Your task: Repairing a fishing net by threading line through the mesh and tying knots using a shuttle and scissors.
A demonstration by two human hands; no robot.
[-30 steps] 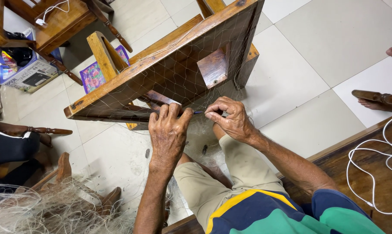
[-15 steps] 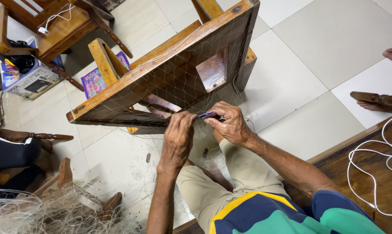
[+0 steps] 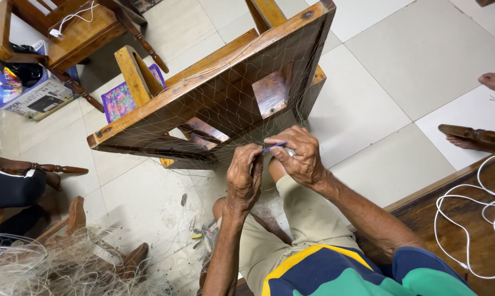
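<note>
Pinching a blue needle (image 3: 273, 147) against the fishing net (image 3: 214, 118), the right hand (image 3: 301, 156) grips it firmly. Beside it the left hand (image 3: 244, 175) is clenched on the mesh, probably for tension. The net drapes over an overturned wooden table (image 3: 203, 82), keeping it spread open.

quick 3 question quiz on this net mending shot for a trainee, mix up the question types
1. True or false: the fishing net is draped over an overturned wooden table.
2. Multiple choice: what runs between the left hand and the right hand? A) scissors B) a thin blue netting needle C) a hammer
3. Fill in: the white cable lies coiled on a dark ______ surface at the person's right.

Key
1. True
2. B
3. wooden
</note>
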